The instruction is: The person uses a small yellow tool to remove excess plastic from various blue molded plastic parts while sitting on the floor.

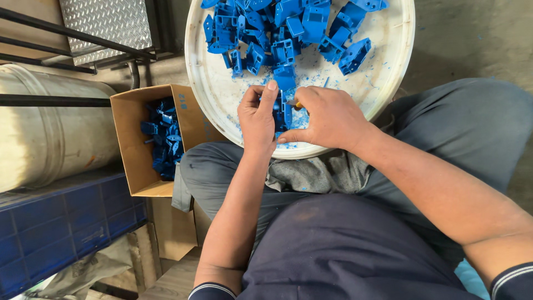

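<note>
1. Hands meet over the near edge of a round white tray [397, 55]. The left hand [256, 119] and the right hand [327, 116] are both closed around one blue plastic part [283, 111], held between them just above the tray surface.
2. The left fingers [270, 94] grip the part from the left side, with one finger stretched up along it. The right fingers [288, 136] are curled and pinch it from the right. A small yellowish tip [298, 105] shows at the right hand, but I cannot tell what it is.
3. The tray is shallow, smooth and pale, and rests on the person's lap. It carries a pile of blue plastic parts [283, 28] at its far side; they are angular, bracket-like, with flat walls and square openings. Small blue shavings [327, 69] lie scattered on the white surface around the hands.
4. A brown cardboard box [130, 144] stands open just left of the person's knee. It contains more blue parts [164, 139] of the same kind, heaped loosely.
5. Further left lie a beige drum [50, 133] on its side and a blue plastic crate [61, 222] with a grid pattern. A metal plate [105, 25] with a raised diamond texture is at the upper left.
</note>
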